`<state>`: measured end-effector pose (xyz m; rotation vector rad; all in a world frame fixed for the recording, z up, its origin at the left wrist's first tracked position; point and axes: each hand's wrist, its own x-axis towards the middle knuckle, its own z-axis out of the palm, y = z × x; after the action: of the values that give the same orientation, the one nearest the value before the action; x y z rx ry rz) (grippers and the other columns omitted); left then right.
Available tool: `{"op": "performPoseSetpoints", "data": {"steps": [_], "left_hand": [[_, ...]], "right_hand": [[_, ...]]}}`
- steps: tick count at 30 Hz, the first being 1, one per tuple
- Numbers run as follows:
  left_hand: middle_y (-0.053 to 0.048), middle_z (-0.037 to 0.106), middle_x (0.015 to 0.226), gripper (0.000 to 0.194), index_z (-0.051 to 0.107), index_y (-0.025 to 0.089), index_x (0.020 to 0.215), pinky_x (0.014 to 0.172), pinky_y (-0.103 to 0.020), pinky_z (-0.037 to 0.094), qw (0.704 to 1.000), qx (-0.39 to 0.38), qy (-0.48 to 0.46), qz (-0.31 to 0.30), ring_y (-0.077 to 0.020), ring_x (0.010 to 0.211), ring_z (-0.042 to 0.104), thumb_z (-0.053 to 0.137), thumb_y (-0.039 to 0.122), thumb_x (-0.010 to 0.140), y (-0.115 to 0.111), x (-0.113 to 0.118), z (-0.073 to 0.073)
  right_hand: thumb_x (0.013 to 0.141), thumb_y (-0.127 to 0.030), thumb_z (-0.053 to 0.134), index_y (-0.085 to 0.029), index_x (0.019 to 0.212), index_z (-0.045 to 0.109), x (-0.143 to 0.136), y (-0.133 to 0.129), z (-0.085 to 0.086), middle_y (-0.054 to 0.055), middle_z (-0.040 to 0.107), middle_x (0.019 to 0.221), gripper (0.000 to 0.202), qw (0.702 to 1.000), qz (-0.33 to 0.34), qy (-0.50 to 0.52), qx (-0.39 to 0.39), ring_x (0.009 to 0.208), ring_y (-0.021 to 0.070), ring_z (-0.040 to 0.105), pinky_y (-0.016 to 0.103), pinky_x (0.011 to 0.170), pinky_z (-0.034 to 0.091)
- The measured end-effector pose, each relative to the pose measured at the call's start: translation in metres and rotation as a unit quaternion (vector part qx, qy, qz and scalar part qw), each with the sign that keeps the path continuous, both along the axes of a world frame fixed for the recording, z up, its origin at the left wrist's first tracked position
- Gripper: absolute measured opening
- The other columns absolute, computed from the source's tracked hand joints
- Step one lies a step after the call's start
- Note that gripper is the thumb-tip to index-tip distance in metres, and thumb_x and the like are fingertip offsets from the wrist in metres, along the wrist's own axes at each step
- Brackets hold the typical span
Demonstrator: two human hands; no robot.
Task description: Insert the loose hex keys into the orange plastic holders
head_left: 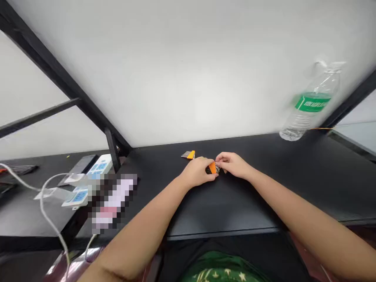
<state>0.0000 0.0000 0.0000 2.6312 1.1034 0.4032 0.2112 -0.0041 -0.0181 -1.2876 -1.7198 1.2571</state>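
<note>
Between thumb and fingers, my left hand (pixel 198 172) grips an orange holder (pixel 212 167) with several dark and silvery metal keys through it. The fingers of my right hand (pixel 233 164) are pinched at the right side of that holder, by the bent ends of the keys; what exactly they pinch is too small to make out. A second orange holder (pixel 191 154) with several thin metal keys lies on the black table (pixel 223 207), just behind my left hand.
A clear bottle with a green label (pixel 313 102) stands at the back right against the wall. To the left are a blurred-out flat object (pixel 114 203), a white and blue package (pixel 101 166), white cables (pixel 48 215) and a black metal frame (pixel 113 150).
</note>
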Motion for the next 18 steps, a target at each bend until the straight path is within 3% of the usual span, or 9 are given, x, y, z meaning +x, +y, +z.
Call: {"op": "performPoseSetpoints", "data": {"steps": [9, 18], "left_hand": [[-0.007, 0.069, 0.109, 0.04, 0.071, 0.023, 0.115, 0.09, -0.038, 0.052, 0.999, -0.031, -0.015, 0.0, -0.0262, 0.103, 0.064, 0.079, 0.041, 0.08, 0.003, -0.001, -0.007], [-0.007, 0.068, 0.104, 0.028, 0.072, 0.023, 0.103, 0.086, -0.038, 0.052, 1.0, -0.004, -0.004, 0.028, -0.0258, 0.096, 0.064, 0.075, 0.036, 0.079, 0.006, -0.007, -0.007]], "right_hand": [[0.082, -0.019, 0.058, -0.023, 0.091, 0.065, 0.001, 0.001, -0.008, -0.003, 0.068, 0.073, 0.013, 0.998, 0.005, -0.056, 0.017, 0.054, 0.0111, 0.059, 0.023, 0.054, 0.045], [0.078, -0.017, 0.06, -0.022, 0.086, 0.069, 0.023, 0.012, -0.005, -0.001, 0.072, 0.079, 0.013, 0.981, -0.065, -0.166, 0.079, 0.065, 0.0138, 0.064, 0.025, 0.063, 0.048]]}}
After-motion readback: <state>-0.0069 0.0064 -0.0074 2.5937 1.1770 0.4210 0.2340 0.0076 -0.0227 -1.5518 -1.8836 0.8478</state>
